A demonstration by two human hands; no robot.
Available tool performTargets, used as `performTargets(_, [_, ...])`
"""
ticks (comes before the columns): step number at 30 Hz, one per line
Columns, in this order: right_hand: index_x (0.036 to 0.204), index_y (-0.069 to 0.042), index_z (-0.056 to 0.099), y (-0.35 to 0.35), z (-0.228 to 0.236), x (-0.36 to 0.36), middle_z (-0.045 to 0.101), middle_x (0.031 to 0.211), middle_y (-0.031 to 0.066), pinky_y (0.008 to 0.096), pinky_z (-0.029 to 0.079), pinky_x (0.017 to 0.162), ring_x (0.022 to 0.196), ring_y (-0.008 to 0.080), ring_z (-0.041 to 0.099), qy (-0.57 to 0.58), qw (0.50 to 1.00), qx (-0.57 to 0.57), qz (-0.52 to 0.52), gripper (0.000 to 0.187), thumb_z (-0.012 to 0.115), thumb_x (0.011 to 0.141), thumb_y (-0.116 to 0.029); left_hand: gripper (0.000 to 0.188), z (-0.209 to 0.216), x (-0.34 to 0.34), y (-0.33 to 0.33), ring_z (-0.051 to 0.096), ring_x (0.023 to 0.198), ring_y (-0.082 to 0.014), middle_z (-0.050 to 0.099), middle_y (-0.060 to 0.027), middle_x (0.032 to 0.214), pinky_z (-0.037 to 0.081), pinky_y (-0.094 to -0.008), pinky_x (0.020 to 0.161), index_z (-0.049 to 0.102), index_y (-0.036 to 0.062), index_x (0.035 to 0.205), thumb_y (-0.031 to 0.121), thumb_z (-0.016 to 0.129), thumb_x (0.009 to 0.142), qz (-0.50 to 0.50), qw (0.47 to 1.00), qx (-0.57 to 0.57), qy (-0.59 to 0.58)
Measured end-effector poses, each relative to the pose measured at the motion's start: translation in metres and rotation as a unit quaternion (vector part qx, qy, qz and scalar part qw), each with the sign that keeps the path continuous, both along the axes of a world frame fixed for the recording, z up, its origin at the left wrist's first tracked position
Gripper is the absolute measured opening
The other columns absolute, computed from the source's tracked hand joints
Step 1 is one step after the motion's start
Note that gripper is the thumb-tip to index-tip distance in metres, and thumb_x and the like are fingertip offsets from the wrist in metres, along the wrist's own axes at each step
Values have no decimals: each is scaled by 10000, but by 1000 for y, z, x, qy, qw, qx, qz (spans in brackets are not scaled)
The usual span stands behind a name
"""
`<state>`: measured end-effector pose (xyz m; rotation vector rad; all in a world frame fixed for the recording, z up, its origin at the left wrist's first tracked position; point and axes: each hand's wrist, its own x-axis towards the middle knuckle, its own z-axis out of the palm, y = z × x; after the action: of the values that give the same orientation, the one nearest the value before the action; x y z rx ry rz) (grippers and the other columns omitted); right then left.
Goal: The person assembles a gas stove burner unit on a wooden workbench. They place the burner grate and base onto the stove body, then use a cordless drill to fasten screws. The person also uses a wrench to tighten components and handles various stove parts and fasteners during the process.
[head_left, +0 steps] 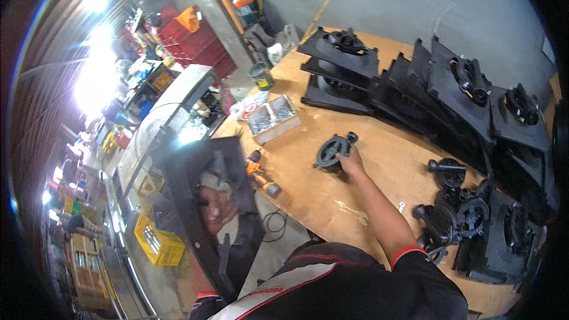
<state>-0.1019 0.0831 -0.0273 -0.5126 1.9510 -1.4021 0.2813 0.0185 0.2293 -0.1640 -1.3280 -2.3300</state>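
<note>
Sitting at the far left, a wooden crate [89, 290] holds pale lengths in its compartments, too blurred to name. Nearer, a yellow plastic crate [170, 253] carries shiny metal rods [152, 239] lying slantwise. Farther back, red crates [195, 50] stand stacked, an orange cloth-like item [188, 19] on top.

Next comes the person's left hand [216, 206], blurred and seen through the opening of a black panel [184, 181], which is tilted up off the table's near edge. The hand is against the panel, but how far its fingers close cannot be told.

On the wooden table [314, 195], an orange-and-black power drill [261, 176] lies near that panel. Beyond it are a clear plastic bag [248, 105], a dark tin [261, 77] with unclear contents, and a divided box [280, 131] with small metal pieces [284, 108] in its compartments.

Right of the box, a round black fitting [332, 153] with a side tube is at the middle of the table. The right hand [352, 165] is closed around its near side, thumb over the ring.

Farther right, more black panels [415, 80] stand stacked and leaning, some bearing round fittings; loose black fittings [444, 222] cluster at the near right.
</note>
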Motion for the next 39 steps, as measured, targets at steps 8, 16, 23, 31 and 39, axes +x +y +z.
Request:
performTargets(8, [1421, 21, 406, 53, 2, 61, 634, 1230, 211, 404, 459, 1039, 1154, 330, 618, 205, 978, 38, -21, 680, 711, 868, -231, 290, 24, -62, 15, 489, 562, -157, 495, -30, 639, 431, -340, 614, 622, 13, 845, 289, 636, 935, -159, 987, -21, 3])
performTargets(16, [1222, 25, 591, 48, 77, 114, 679, 1068, 94, 347, 499, 902, 1000, 187, 628, -205, 913, -313, 164, 407, 579, 1023, -329, 332, 13, -113, 31, 536, 586, -190, 552, -61, 679, 462, -362, 635, 646, 4, 885, 332, 629, 935, -232, 972, -26, -38])
performTargets(23, [980, -1, 625, 47, 100, 121, 655, 845, 22, 273, 495, 650, 721, 86, 570, -335, 857, -392, 13, 336, 665, 981, -334, 388, 34, -105, 35, 582, 611, -224, 615, -95, 739, 495, -385, 648, 677, 12, 928, 398, 643, 924, -90, 960, -137, -226])
performTargets(31, [962, 2, 653, 60, 139, 62, 689, 802, 72, 284, 489, 580, 664, 114, 610, -132, 944, -300, -40, 351, 768, 898, -323, 619, 19, -45, -6, 614, 1158, -361, 631, -183, 1296, 469, -477, 1009, 467, 13, 1414, 502, 446, 1034, 308, 943, 76, -102])
performTargets(39, [1027, 38, 657, 71, 144, 19, 685, 829, 102, 314, 499, 687, 726, 162, 623, 102, 986, -131, 31, 308, 675, 945, -258, 520, -116, -63, -24, 582, 1209, -329, 577, -156, 1363, 460, -486, 1043, 474, 15, 1396, 404, 468, 1051, 345, 907, 150, -191])
